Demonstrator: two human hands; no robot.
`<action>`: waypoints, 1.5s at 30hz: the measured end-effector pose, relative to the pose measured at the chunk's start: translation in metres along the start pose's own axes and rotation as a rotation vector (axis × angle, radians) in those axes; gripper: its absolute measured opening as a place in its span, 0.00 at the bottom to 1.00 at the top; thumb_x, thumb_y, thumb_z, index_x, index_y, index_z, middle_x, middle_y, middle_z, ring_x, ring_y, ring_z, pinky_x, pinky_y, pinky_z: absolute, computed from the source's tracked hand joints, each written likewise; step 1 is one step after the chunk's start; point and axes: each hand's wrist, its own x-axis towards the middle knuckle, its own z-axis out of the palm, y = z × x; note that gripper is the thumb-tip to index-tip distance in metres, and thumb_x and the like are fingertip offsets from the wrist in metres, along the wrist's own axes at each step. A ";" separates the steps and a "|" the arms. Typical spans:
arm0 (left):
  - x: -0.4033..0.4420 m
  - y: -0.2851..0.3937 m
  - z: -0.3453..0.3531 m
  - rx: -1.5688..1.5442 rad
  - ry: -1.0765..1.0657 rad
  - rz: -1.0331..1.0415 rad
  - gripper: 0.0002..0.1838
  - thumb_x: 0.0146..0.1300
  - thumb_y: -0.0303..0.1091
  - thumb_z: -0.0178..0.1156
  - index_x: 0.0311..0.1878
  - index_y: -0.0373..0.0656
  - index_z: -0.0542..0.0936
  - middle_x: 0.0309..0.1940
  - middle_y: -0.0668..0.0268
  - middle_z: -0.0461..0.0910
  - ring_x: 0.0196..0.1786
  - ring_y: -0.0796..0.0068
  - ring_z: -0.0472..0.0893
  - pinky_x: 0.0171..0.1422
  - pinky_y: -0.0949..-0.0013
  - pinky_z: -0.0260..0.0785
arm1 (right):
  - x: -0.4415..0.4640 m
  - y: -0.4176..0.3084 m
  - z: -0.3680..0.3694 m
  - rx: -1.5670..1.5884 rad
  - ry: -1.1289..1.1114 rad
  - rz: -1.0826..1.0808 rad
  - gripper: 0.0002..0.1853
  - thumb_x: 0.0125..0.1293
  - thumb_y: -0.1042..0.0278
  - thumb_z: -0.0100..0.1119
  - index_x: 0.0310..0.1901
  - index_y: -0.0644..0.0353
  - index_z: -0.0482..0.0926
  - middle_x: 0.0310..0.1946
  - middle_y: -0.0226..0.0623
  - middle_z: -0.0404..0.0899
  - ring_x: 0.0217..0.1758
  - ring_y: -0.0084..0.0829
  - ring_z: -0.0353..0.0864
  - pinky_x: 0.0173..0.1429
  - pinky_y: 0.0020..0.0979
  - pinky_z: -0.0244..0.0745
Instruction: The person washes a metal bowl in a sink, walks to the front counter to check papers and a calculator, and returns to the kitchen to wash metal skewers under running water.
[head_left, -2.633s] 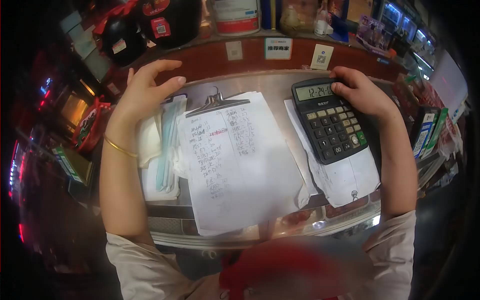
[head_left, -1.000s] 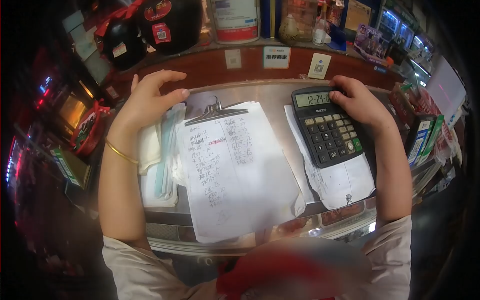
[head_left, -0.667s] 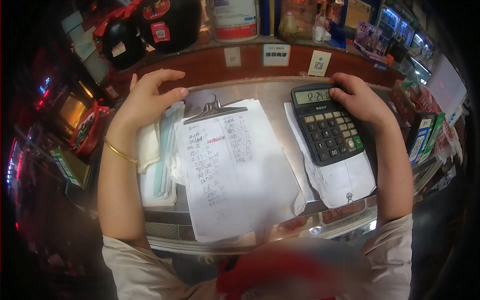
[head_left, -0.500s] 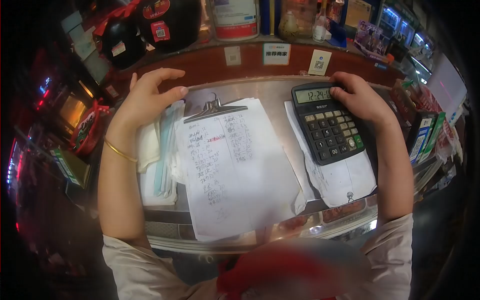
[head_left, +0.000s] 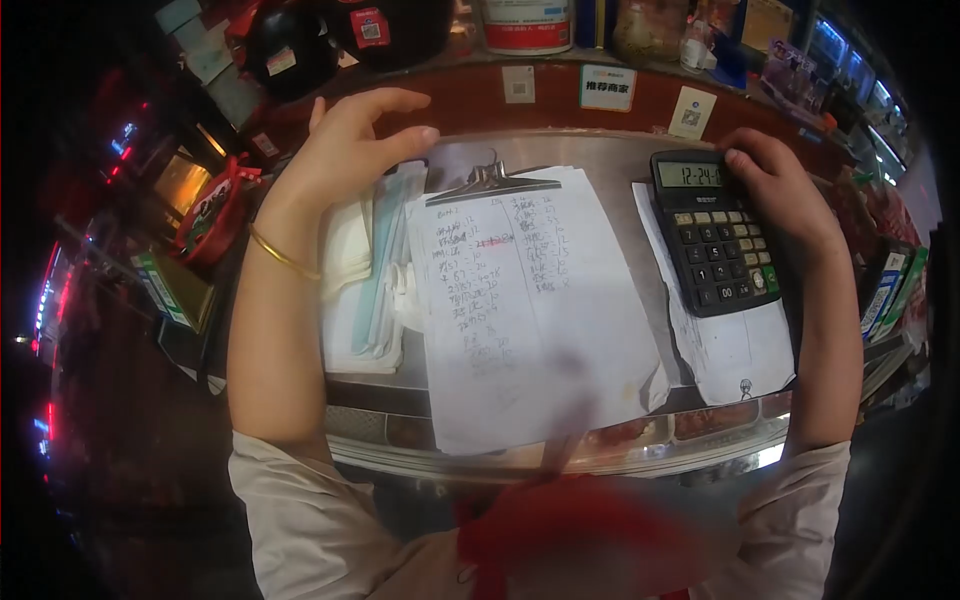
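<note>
A black calculator [head_left: 717, 235] lies tilted on folded white paper [head_left: 745, 350], its display lit with digits. My right hand [head_left: 780, 185] holds its upper right edge, thumb on the front beside the display. Left of it lies a stack of handwritten sheets [head_left: 560, 340] under a metal clip [head_left: 492, 181], with columns of notes and one red scribble. My left hand [head_left: 355, 145] is open and holds nothing, thumb and fingers apart, over the far end of a pile of white and pale blue papers [head_left: 382, 270]. A gold bangle [head_left: 282, 252] circles my left wrist.
Along the back ledge stand dark round jars [head_left: 385, 35], a white and red tub [head_left: 527, 25] and bottles. Small code cards [head_left: 691, 112] are fixed to the red-brown panel. Boxes [head_left: 890, 290] crowd the right side; a red basket [head_left: 205, 215] sits at left.
The view has shifted, so the counter and both hands appear farther right and a little higher. My left hand stays open, and my right hand still holds the calculator.
</note>
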 end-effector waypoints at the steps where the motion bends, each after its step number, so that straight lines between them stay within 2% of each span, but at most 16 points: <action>1: 0.001 -0.001 0.001 0.003 0.013 0.014 0.22 0.58 0.46 0.60 0.53 0.46 0.76 0.48 0.68 0.78 0.56 0.71 0.71 0.73 0.52 0.22 | -0.001 -0.001 0.001 0.047 0.043 0.004 0.13 0.63 0.66 0.50 0.43 0.67 0.74 0.38 0.41 0.77 0.43 0.30 0.75 0.50 0.29 0.68; 4: 0.003 -0.004 0.003 0.005 0.102 0.046 0.24 0.55 0.49 0.59 0.52 0.48 0.77 0.44 0.68 0.80 0.38 0.75 0.76 0.72 0.51 0.30 | -0.003 -0.009 0.004 0.163 0.128 0.024 0.12 0.63 0.67 0.51 0.44 0.66 0.74 0.38 0.37 0.77 0.44 0.27 0.75 0.50 0.27 0.68; 7: 0.004 -0.001 -0.001 -0.033 0.135 0.073 0.19 0.58 0.36 0.61 0.52 0.44 0.76 0.48 0.65 0.78 0.54 0.73 0.73 0.71 0.63 0.45 | -0.002 -0.011 0.003 0.219 0.158 0.013 0.11 0.63 0.69 0.50 0.44 0.65 0.73 0.38 0.34 0.76 0.44 0.24 0.74 0.51 0.25 0.67; 9: 0.006 -0.004 0.000 -0.148 0.163 0.075 0.17 0.58 0.32 0.61 0.51 0.42 0.76 0.46 0.65 0.79 0.51 0.76 0.75 0.63 0.70 0.57 | 0.002 -0.004 0.004 0.237 0.211 -0.061 0.10 0.63 0.71 0.50 0.43 0.65 0.73 0.38 0.33 0.76 0.44 0.23 0.74 0.51 0.24 0.67; 12: 0.009 -0.010 0.001 -0.200 0.212 0.096 0.15 0.58 0.26 0.58 0.50 0.39 0.77 0.43 0.66 0.79 0.47 0.79 0.76 0.53 0.76 0.66 | 0.008 0.007 0.001 0.262 0.264 -0.153 0.08 0.63 0.75 0.47 0.43 0.64 0.72 0.38 0.32 0.75 0.44 0.22 0.74 0.51 0.24 0.67; 14: 0.009 -0.011 0.001 -0.190 0.231 0.104 0.13 0.59 0.24 0.57 0.49 0.39 0.78 0.40 0.66 0.80 0.45 0.80 0.77 0.50 0.77 0.68 | 0.008 0.006 0.000 0.292 0.277 -0.142 0.09 0.63 0.76 0.46 0.43 0.64 0.72 0.38 0.31 0.75 0.44 0.22 0.74 0.52 0.24 0.67; 21: 0.009 -0.007 -0.001 -0.264 0.236 0.084 0.13 0.59 0.22 0.54 0.47 0.38 0.78 0.36 0.69 0.80 0.41 0.82 0.76 0.48 0.79 0.67 | 0.006 0.002 -0.003 0.385 0.309 -0.129 0.10 0.62 0.76 0.46 0.45 0.63 0.71 0.35 0.29 0.74 0.43 0.20 0.74 0.50 0.24 0.68; 31: 0.010 -0.005 -0.004 -0.281 0.274 0.110 0.16 0.58 0.20 0.53 0.49 0.40 0.77 0.31 0.73 0.75 0.38 0.84 0.73 0.47 0.79 0.66 | 0.008 0.005 -0.001 0.342 0.353 -0.159 0.11 0.63 0.74 0.46 0.46 0.63 0.71 0.37 0.29 0.73 0.42 0.19 0.73 0.49 0.23 0.68; 40: 0.010 -0.006 -0.007 -0.314 0.309 0.039 0.18 0.57 0.20 0.54 0.52 0.41 0.76 0.31 0.74 0.75 0.38 0.86 0.72 0.49 0.80 0.64 | 0.008 0.003 -0.001 0.317 0.348 -0.170 0.10 0.64 0.74 0.46 0.46 0.63 0.71 0.38 0.29 0.74 0.44 0.19 0.72 0.50 0.23 0.68; 43: 0.013 -0.013 -0.004 -0.313 0.351 0.094 0.17 0.55 0.24 0.56 0.50 0.40 0.77 0.29 0.71 0.79 0.33 0.83 0.76 0.42 0.77 0.68 | 0.006 0.000 -0.001 0.341 0.329 -0.163 0.10 0.65 0.74 0.46 0.46 0.63 0.71 0.38 0.29 0.74 0.44 0.19 0.72 0.51 0.23 0.68; 45: 0.011 -0.009 -0.006 -0.318 0.329 0.060 0.17 0.57 0.22 0.55 0.51 0.41 0.76 0.30 0.74 0.76 0.35 0.86 0.73 0.45 0.79 0.65 | 0.007 0.002 -0.001 0.330 0.338 -0.173 0.09 0.65 0.74 0.46 0.46 0.63 0.71 0.38 0.30 0.74 0.44 0.19 0.73 0.51 0.23 0.68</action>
